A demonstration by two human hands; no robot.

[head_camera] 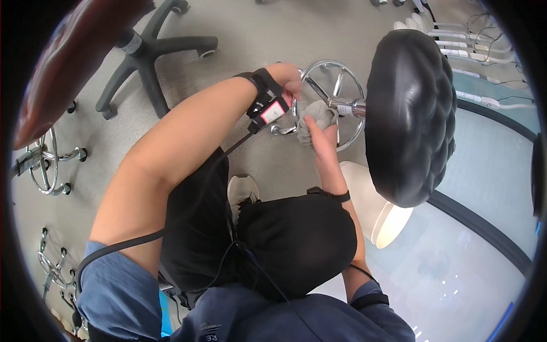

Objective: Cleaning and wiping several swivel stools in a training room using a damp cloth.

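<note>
A round stool with a padded black seat is tipped on its side, its chrome column lying level and its chrome foot ring facing me. My left hand is closed around the ring's near-left side; its fingertips are partly hidden by the wrist and a strapped-on device. In my right hand is a crumpled grey cloth, pressed against the ring and legs beside the column. The thumb lies over the cloth, and the other fingers are mostly hidden.
A white bin stands below the seat. Black chair legs and another chrome stool base are at the left. A reddish-brown padded surface fills the upper left. White handpieces with tubes hang upper right. A dark cable crosses my left arm.
</note>
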